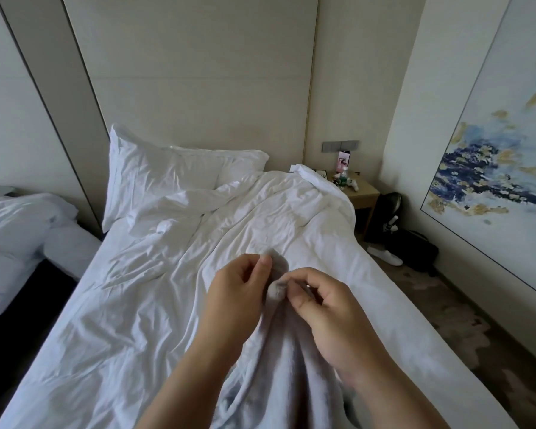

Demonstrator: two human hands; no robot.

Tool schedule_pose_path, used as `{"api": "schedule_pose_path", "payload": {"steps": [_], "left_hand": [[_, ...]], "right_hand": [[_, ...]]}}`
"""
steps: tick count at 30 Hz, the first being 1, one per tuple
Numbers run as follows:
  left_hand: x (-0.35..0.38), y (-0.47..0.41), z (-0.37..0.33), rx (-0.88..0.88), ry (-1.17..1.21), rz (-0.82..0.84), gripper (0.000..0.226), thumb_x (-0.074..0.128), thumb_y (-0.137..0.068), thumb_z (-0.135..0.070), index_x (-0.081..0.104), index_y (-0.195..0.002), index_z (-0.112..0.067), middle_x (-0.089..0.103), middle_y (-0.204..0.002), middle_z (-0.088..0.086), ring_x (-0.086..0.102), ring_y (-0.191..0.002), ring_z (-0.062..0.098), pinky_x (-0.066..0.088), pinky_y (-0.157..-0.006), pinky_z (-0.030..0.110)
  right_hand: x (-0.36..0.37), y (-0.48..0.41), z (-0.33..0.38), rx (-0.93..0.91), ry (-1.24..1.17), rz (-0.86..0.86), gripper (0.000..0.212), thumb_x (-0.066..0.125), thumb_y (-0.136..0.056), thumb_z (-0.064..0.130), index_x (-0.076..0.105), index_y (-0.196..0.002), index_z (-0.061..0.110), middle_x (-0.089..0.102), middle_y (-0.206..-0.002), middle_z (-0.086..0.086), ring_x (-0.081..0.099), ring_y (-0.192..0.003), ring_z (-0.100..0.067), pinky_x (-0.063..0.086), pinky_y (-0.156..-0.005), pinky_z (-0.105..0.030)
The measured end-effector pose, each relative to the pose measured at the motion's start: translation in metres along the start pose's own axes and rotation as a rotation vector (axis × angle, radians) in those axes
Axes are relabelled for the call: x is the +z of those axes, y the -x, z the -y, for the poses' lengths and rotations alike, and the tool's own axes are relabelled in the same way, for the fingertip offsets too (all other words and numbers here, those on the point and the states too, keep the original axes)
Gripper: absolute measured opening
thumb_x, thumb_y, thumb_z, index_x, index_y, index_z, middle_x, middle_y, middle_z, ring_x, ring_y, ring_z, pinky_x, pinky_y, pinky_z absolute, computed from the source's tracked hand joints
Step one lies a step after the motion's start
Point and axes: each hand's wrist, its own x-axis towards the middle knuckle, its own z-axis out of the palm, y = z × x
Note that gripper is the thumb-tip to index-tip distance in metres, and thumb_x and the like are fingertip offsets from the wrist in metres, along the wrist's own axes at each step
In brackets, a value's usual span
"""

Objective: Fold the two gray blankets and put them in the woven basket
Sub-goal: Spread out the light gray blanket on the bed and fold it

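over the bed (143, 305), left hand (235, 292) and right hand (328, 311) pinch gray blanket (288, 366).

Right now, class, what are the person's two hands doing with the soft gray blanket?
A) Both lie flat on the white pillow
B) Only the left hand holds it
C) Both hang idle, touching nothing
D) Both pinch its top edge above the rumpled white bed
D: the left hand and the right hand each pinch the top edge of the soft gray blanket, which hangs down between them over the rumpled white bed.
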Motion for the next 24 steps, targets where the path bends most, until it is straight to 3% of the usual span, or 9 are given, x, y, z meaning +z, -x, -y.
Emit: {"api": "schedule_pose_path", "payload": {"steps": [3, 6, 10, 13, 15, 18, 21, 24], "left_hand": [[0.006, 0.007, -0.002, 0.003, 0.108, 0.108, 0.021, 0.057, -0.093, -0.037, 0.072, -0.083, -0.026, 0.074, -0.078, 0.002, 0.071, -0.078, 0.017, 0.057, -0.069, 0.033], [0.009, 0.012, -0.003, 0.053, 0.136, 0.124, 0.018, 0.057, -0.093, -0.033, 0.072, -0.085, -0.028, 0.074, -0.080, -0.002, 0.071, -0.078, 0.012, 0.053, -0.063, 0.019], [0.008, 0.019, -0.003, 0.108, 0.084, 0.185, 0.016, 0.058, -0.092, -0.033, 0.072, -0.090, -0.026, 0.074, -0.085, -0.008, 0.068, -0.081, 0.002, 0.048, -0.066, 0.012], [0.007, 0.018, -0.002, 0.135, -0.020, 0.183, 0.009, 0.064, -0.089, -0.029, 0.070, -0.095, -0.027, 0.074, -0.088, -0.011, 0.068, -0.083, 0.003, 0.052, -0.073, 0.021], [0.001, 0.011, -0.005, 0.175, -0.071, 0.174, 0.009, 0.063, -0.089, -0.025, 0.070, -0.093, -0.029, 0.074, -0.087, -0.011, 0.069, -0.085, 0.004, 0.054, -0.079, 0.026], [-0.014, -0.008, -0.023, 0.288, -0.152, 0.175, 0.014, 0.062, -0.091, -0.020, 0.068, -0.085, -0.032, 0.072, -0.082, -0.017, 0.066, -0.079, -0.002, 0.049, -0.074, 0.018], [-0.030, -0.036, -0.052, 0.403, -0.224, 0.146, 0.017, 0.056, -0.091, -0.022, 0.064, -0.081, -0.034, 0.068, -0.075, -0.019, 0.061, -0.070, -0.003, 0.046, -0.065, 0.013], [-0.043, -0.063, -0.083, 0.458, -0.199, 0.106, 0.026, 0.053, -0.095, -0.017, 0.064, -0.079, -0.034, 0.066, -0.072, -0.018, 0.059, -0.070, -0.001, 0.047, -0.063, 0.016]], "right_hand": [[0.005, -0.001, 0.002, 0.107, -0.303, -0.084, 0.017, 0.057, -0.088, 0.027, 0.073, -0.086, 0.024, 0.075, -0.089, -0.002, 0.070, -0.092, -0.015, 0.053, -0.082, -0.030], [0.007, -0.001, -0.001, 0.158, -0.306, -0.292, 0.017, 0.060, -0.093, 0.021, 0.074, -0.083, 0.021, 0.075, -0.084, -0.005, 0.072, -0.086, -0.020, 0.056, -0.081, -0.042], [0.005, 0.003, -0.003, 0.102, -0.154, -0.390, 0.016, 0.061, -0.091, 0.024, 0.073, -0.082, 0.028, 0.075, -0.083, 0.005, 0.072, -0.082, -0.010, 0.057, -0.079, -0.038], [0.004, 0.001, -0.004, 0.068, -0.085, -0.366, 0.009, 0.063, -0.088, 0.028, 0.071, -0.084, 0.031, 0.073, -0.078, 0.007, 0.069, -0.077, -0.005, 0.054, -0.073, -0.029], [-0.004, -0.006, -0.002, 0.072, -0.105, -0.238, 0.010, 0.069, -0.077, 0.030, 0.070, -0.087, 0.030, 0.067, -0.069, 0.005, 0.064, -0.070, -0.007, 0.049, -0.068, -0.025], [-0.023, -0.033, 0.014, 0.163, -0.142, 0.192, 0.030, 0.072, -0.065, 0.026, 0.071, -0.095, 0.029, 0.068, -0.078, -0.001, 0.066, -0.077, -0.012, 0.046, -0.069, -0.021], [-0.031, -0.069, 0.037, 0.167, 0.073, 0.539, 0.028, 0.076, -0.073, 0.018, 0.069, -0.099, 0.021, 0.070, -0.088, 0.001, 0.065, -0.082, -0.012, 0.046, -0.068, -0.026], [-0.027, -0.100, 0.051, 0.236, 0.148, 0.663, 0.028, 0.074, -0.078, 0.008, 0.067, -0.104, 0.018, 0.072, -0.100, -0.004, 0.067, -0.089, -0.018, 0.049, -0.062, -0.029]]}}
